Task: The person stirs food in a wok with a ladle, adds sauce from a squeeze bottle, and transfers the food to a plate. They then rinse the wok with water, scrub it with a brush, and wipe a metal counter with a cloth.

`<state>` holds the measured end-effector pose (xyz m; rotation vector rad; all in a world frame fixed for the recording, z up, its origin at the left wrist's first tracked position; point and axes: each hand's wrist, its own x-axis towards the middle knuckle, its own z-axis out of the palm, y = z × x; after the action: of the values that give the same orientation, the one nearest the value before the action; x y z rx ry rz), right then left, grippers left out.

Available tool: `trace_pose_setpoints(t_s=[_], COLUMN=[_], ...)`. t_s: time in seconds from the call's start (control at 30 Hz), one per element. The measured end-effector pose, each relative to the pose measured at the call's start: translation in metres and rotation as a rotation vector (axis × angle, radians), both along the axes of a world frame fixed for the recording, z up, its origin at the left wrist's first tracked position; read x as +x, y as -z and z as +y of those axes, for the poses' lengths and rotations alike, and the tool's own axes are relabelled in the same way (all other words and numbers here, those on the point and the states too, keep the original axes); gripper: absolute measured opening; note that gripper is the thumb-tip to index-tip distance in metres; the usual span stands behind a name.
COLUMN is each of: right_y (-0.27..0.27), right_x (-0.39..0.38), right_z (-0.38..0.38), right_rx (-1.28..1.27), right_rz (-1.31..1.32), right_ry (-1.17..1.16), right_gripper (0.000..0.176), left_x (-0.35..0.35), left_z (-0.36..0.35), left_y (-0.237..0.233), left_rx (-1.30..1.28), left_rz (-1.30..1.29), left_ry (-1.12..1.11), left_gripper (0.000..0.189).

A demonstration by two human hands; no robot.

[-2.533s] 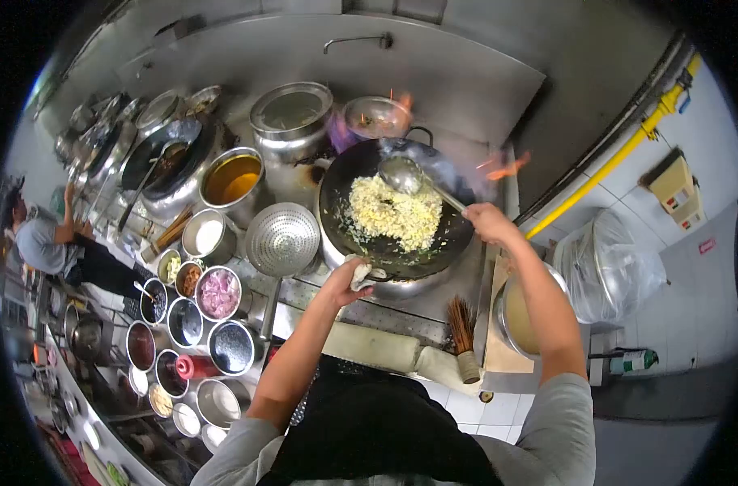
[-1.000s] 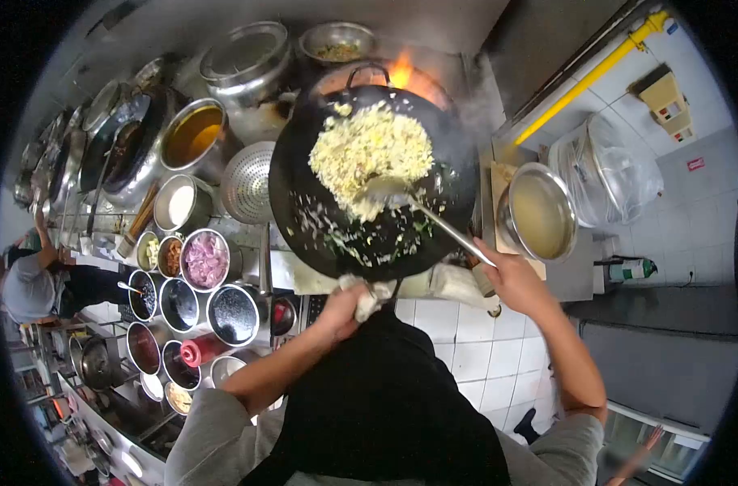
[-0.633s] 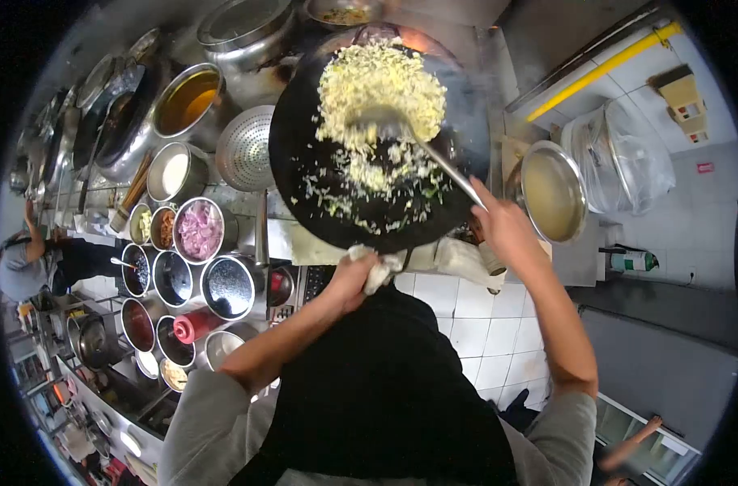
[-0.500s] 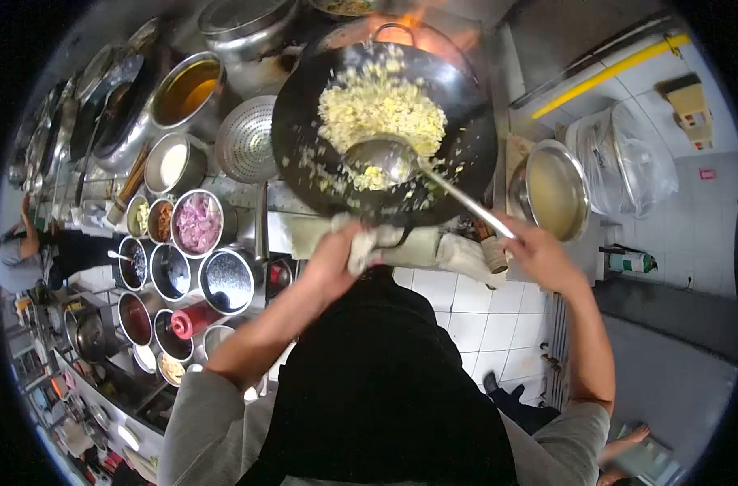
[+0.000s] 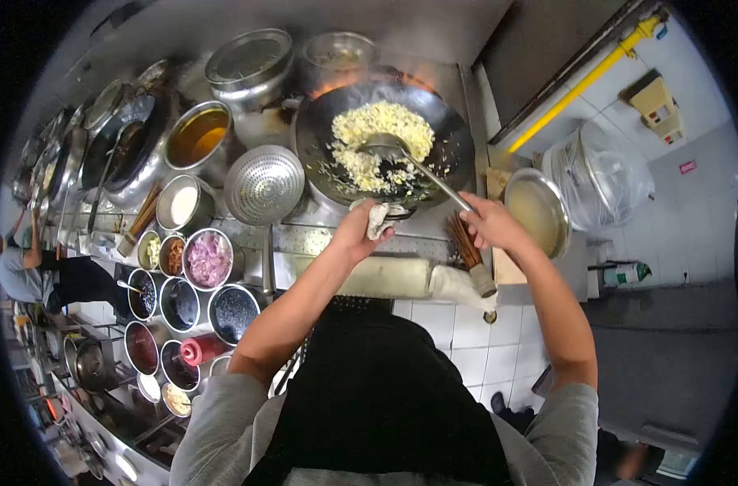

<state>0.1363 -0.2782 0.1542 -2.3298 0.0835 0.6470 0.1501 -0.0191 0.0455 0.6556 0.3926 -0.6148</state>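
Observation:
A black wok [image 5: 452, 142] sits on the burner with flames behind its far rim. Inside it lies a loose heap of yellow and white grains [image 5: 383, 123] that looks like egg fried rice. My left hand [image 5: 357, 235] is closed round the near wok handle through a folded white cloth [image 5: 379, 220]. My right hand [image 5: 496, 224] grips the end of a long metal ladle [image 5: 434, 180]. The ladle's bowl is down among the grains, near the middle of the wok.
Left of the wok are a perforated strainer [image 5: 264, 185], a pot of amber liquid [image 5: 199, 136] and several ingredient tins, one with sliced onion [image 5: 209, 259]. A bamboo brush [image 5: 476, 267] and a basin of cloudy liquid [image 5: 537, 212] stand right. Another person [image 5: 29, 271] is at far left.
The wok has dropped back onto the burner, and the grains that were flying up now lie in it. The flames look lower. My view has shifted; both hands keep their holds.

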Motion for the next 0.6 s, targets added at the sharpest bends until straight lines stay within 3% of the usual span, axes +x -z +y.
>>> trace_pose_setpoints(t_s=[0.17,0.23,0.3,0.33,0.4,0.6], right_y=[-0.006,0.013,0.044,0.029,0.013,-0.048], right_x=[-0.022,-0.022,-0.015,-0.014,-0.020,-0.072], right_z=[-0.006,-0.009,-0.024,-0.010,0.005,-0.016], right_rx=[0.038,-0.117,-0.288,-0.241,-0.239,-0.104], right_rz=[0.102,-0.053,-0.500,-0.360,-0.317,-0.126], right_ry=[0.018,0.001,-0.222,-0.144,-0.085,-0.072], right_gripper=[0.051,0.050,0.048,0.046,0.046,0.044], left_x=[0.019,0.026,0.034,0.041,0.047,-0.019], left_z=[0.003,-0.001,-0.007,-0.010,-0.017,0.002], left_y=[0.013,0.019,0.020,0.025,0.040,-0.026], left_rx=[-0.009,-0.025,-0.025,0.002,0.006,-0.004], left_rz=[0.020,0.012,0.003,0.011,0.008,0.059], left_ry=[0.020,0.024,0.030,0.022,0.028,-0.009], left_gripper=[0.016,0.018,0.019,0.018,0.019,0.019])
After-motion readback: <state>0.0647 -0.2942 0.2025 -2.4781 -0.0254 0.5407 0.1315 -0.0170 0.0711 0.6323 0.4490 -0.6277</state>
